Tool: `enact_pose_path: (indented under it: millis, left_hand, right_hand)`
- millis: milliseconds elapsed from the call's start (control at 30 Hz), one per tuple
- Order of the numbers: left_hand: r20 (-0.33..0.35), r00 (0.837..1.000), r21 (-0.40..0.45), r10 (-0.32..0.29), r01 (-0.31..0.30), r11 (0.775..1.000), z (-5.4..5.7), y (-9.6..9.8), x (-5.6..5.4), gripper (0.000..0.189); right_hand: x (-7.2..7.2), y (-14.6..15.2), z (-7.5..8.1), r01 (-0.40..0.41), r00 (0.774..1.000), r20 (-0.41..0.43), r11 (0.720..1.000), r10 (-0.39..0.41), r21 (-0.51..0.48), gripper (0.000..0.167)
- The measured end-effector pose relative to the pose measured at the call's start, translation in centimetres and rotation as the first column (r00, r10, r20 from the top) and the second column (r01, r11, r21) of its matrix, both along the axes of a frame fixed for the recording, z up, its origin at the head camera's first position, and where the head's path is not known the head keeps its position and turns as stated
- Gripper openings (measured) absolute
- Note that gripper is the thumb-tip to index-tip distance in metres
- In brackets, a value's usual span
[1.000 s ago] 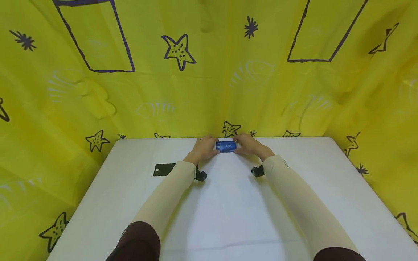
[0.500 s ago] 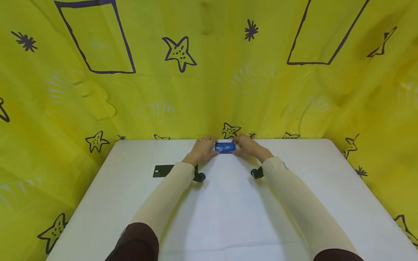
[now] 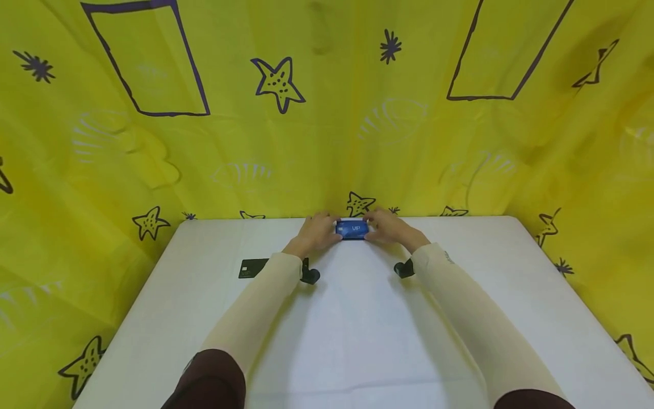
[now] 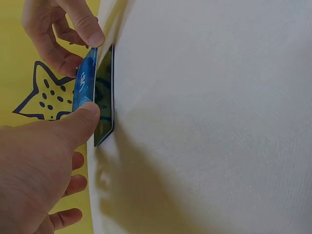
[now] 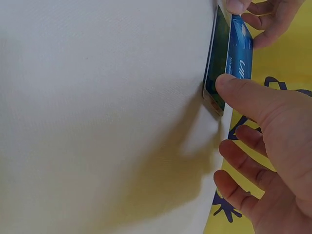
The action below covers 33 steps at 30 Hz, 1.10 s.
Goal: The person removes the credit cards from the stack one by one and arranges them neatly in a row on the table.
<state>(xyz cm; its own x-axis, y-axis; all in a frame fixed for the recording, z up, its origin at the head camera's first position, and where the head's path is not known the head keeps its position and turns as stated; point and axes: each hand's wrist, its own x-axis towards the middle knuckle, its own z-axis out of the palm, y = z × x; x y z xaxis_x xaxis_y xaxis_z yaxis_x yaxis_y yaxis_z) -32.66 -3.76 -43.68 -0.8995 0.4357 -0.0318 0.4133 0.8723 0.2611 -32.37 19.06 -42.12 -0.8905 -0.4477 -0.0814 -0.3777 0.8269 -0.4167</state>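
Note:
A blue card (image 3: 352,229) marked "VIP" is pinched at its two short ends, between the left hand (image 3: 318,232) and the right hand (image 3: 390,227). In both wrist views the card is tilted. Just below it lies a glossy, dark rectangular slab (image 4: 106,97) near the far edge of the white table; its exact kind is unclear. The left thumb (image 4: 83,124) presses one end of the card. From the right wrist view, the right thumb (image 5: 239,92) presses the other end, while the remaining right fingers spread loosely.
A black card (image 3: 252,268) lies on the white table (image 3: 368,329) left of the hands, partly covered by the left sleeve. Yellow patterned cloth (image 3: 327,142) hangs behind the far edge. Black wrist cameras (image 3: 310,275) sit beneath both wrists.
Both hands keep the blue card in nearly the same place. Its tilt shifts slightly, and a dark edge shows below it now. The view itself moves a little.

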Motion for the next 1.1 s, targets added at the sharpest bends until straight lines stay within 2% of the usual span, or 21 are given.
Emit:
enact_pose_path:
  millis: [333,633,1100]
  left_hand:
    - [-0.017,1.000,0.003,-0.006,0.006,1.000,0.8,-0.5,0.0,0.057]
    - [-0.077,0.997,-0.018,-0.028,0.026,0.999,1.7,-1.0,0.2,0.058]
    - [-0.088,0.996,-0.005,-0.029,0.028,1.000,2.1,-1.4,0.6,0.059]
  right_hand:
    - [0.1,-0.1,0.8,0.003,1.000,-0.027,0.999,-0.003,-0.034,0.053]
    - [0.4,-0.3,1.7,-0.003,0.998,-0.057,0.997,-0.001,-0.074,0.054]
    - [0.7,-0.3,1.9,-0.032,0.993,-0.113,0.996,0.022,-0.080,0.052]
